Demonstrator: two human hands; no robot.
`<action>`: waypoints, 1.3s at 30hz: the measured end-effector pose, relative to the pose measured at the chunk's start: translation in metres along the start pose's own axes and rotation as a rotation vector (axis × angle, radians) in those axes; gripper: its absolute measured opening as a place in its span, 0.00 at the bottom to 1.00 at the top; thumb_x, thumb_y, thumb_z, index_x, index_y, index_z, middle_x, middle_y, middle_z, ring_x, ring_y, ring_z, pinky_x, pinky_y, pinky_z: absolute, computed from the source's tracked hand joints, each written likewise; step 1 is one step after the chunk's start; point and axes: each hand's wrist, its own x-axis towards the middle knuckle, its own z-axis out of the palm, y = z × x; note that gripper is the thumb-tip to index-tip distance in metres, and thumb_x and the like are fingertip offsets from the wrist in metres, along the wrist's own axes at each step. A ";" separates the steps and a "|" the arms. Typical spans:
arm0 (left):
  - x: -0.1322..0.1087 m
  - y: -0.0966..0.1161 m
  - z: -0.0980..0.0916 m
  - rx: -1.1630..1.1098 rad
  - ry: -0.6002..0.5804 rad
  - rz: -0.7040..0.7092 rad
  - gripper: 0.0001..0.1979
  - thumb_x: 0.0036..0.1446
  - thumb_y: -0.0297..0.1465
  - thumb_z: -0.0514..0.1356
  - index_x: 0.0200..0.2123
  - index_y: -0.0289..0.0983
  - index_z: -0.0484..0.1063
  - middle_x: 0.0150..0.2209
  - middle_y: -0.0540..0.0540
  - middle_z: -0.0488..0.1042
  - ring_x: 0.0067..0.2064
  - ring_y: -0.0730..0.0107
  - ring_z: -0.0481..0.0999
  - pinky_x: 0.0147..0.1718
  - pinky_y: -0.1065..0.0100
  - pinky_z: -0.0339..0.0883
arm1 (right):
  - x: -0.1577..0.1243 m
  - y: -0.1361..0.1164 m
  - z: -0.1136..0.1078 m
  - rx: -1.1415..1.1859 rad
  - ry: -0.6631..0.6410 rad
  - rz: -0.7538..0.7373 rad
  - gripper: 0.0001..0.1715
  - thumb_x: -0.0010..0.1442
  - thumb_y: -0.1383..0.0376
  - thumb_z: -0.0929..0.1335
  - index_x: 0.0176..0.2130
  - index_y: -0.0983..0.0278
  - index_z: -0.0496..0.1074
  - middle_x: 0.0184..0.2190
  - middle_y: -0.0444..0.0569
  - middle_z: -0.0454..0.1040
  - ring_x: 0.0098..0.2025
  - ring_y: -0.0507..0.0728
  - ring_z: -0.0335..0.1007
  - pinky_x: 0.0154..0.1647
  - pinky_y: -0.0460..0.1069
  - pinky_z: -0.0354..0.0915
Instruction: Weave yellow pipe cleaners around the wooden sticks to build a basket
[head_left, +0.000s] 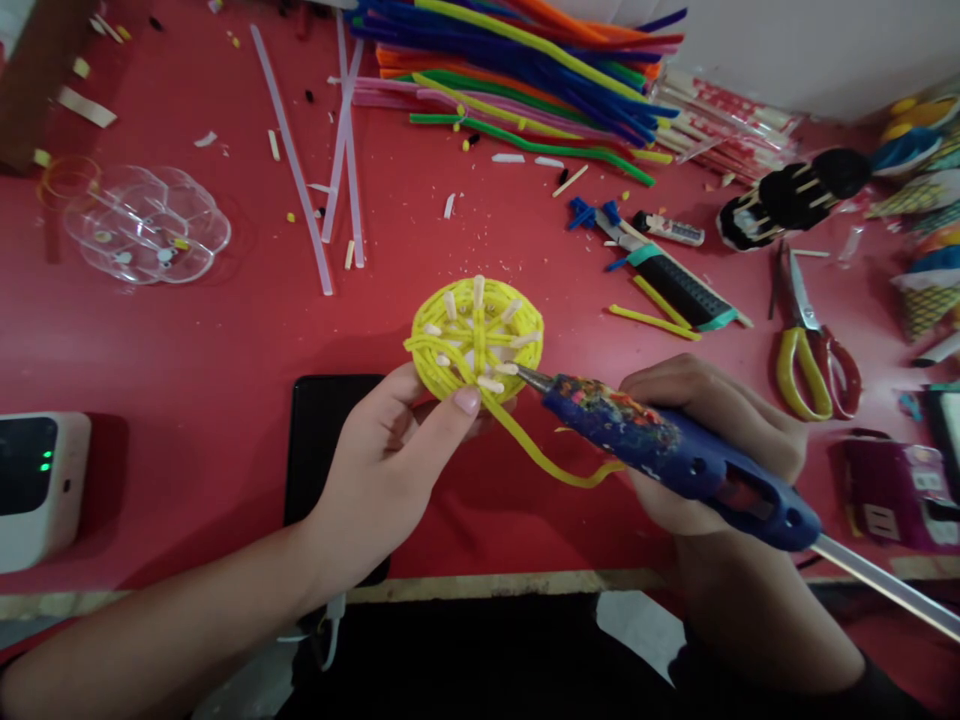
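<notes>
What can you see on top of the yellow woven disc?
Pale stick ends radiate like spokes on the yellow woven disc; the thumb of the left hand presses its lower edge, the glue gun nozzle touches its right side. Fingers behind it are hidden.

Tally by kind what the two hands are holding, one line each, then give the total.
glue gun: 1, held in the right hand
woven yellow disc: 1, held in the left hand
Total: 2
</notes>
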 end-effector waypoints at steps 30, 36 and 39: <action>0.011 0.009 -0.003 -0.051 0.061 -0.042 0.08 0.62 0.32 0.68 0.44 0.38 0.84 0.44 0.45 0.87 0.44 0.64 0.87 0.42 0.70 0.83 | -0.055 0.079 -0.105 -0.643 -0.199 0.074 0.22 0.56 0.76 0.65 0.41 0.56 0.81 0.44 0.51 0.80 0.47 0.63 0.79 0.50 0.60 0.69; 0.007 0.007 -0.004 -0.044 0.057 -0.038 0.04 0.63 0.32 0.68 0.40 0.41 0.84 0.46 0.47 0.86 0.47 0.63 0.87 0.43 0.71 0.82 | -0.028 -0.049 -0.051 -0.511 0.002 0.405 0.12 0.65 0.70 0.69 0.47 0.57 0.75 0.44 0.51 0.81 0.48 0.61 0.79 0.55 0.57 0.72; 0.004 0.004 -0.004 -0.056 0.020 -0.023 0.03 0.62 0.33 0.69 0.39 0.42 0.84 0.44 0.49 0.87 0.45 0.65 0.87 0.43 0.71 0.82 | -0.014 -0.079 -0.003 -0.226 -0.081 0.393 0.10 0.67 0.66 0.69 0.49 0.58 0.73 0.45 0.49 0.82 0.47 0.58 0.81 0.48 0.53 0.77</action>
